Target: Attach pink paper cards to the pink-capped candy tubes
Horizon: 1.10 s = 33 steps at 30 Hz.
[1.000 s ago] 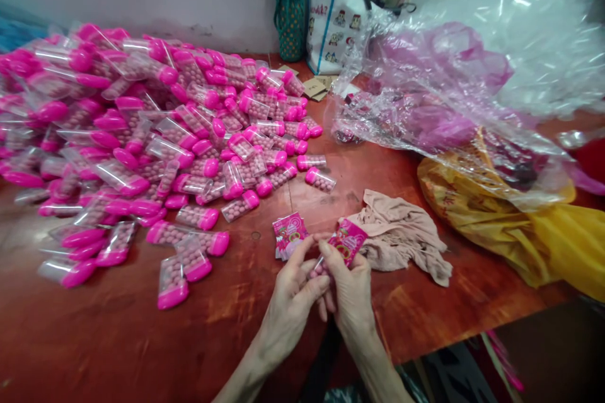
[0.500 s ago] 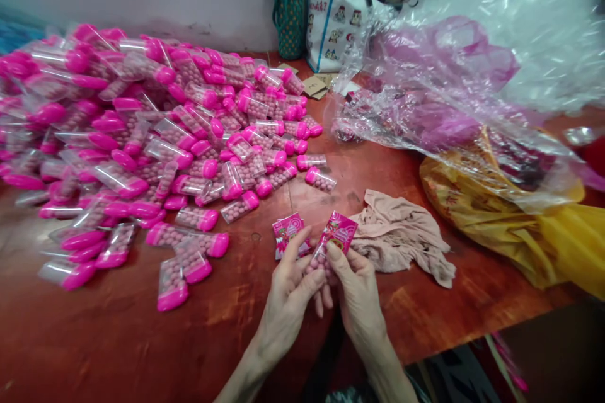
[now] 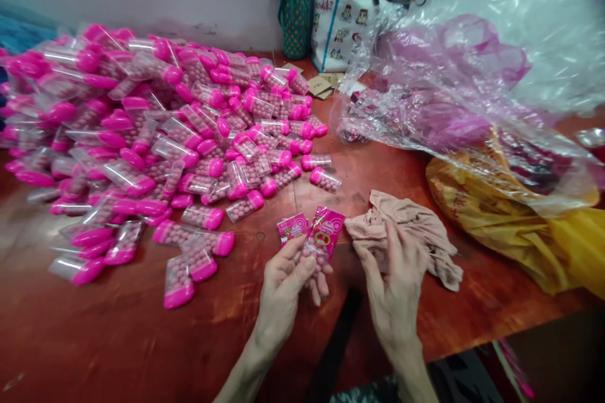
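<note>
L hand [image 3: 282, 276] grip closed on candy tube [image 3: 316, 250], over surface [image 3: 198, 340] near pink packets [image 3: 288, 227]; R hand [image 3: 399, 277] open at cloth [image 3: 373, 220]. Risk: 1-hand pinch slips, tube drops, candy may spill if uncapped.

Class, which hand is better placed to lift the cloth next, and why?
Probably the right hand: it is at the cloth and looks free, while the left hand holds a container of pink balls.
</note>
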Motion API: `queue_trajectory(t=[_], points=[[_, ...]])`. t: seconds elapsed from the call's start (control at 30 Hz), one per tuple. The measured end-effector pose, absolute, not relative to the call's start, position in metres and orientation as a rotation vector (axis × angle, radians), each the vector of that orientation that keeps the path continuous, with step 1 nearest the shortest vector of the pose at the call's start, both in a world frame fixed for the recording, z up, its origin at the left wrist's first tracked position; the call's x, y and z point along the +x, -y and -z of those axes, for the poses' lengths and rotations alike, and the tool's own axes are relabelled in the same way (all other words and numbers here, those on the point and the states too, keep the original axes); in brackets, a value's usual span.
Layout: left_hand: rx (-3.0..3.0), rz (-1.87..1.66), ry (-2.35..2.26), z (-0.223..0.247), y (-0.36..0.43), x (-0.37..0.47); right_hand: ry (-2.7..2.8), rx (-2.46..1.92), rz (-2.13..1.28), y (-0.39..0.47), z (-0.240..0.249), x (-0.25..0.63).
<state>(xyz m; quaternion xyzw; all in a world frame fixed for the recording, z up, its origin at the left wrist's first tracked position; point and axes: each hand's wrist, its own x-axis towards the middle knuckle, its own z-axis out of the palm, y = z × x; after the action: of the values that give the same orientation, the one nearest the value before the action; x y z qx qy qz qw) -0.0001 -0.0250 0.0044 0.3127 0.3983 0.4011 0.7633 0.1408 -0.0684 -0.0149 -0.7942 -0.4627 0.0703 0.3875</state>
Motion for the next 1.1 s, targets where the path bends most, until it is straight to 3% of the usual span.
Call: queue_trajectory(t=[0.13,0.27,0.33,0.43,0.6,0.8,1.1], points=[[0.683,-0.868,-0.857,-0.005,0.024,-0.002,1.400,-2.311,-0.016,0.064,0.041,0.165],[0.711,-0.864,-0.848,-0.003,0.025,-0.003,1.383,-2.150,-0.032,0.069,0.032,0.157],[0.728,-0.866,-0.854,-0.002,0.026,-0.003,1.302,-1.996,-0.135,0.073,0.017,0.148],[0.760,-0.854,-0.864,-0.001,0.028,0.000,1.148,-1.703,-0.552,0.072,-0.001,0.136],[0.790,-0.802,-0.908,-0.004,0.033,0.008,0.622,-1.340,-1.154,0.057,0.002,0.121],[0.780,-0.845,-0.934,-0.004,0.033,0.008,0.259,-1.133,-1.340,0.054,0.012,0.096],[0.738,-0.841,-0.932,-0.003,0.031,0.009,0.260,-1.089,-1.275,0.055,0.009,0.100]])
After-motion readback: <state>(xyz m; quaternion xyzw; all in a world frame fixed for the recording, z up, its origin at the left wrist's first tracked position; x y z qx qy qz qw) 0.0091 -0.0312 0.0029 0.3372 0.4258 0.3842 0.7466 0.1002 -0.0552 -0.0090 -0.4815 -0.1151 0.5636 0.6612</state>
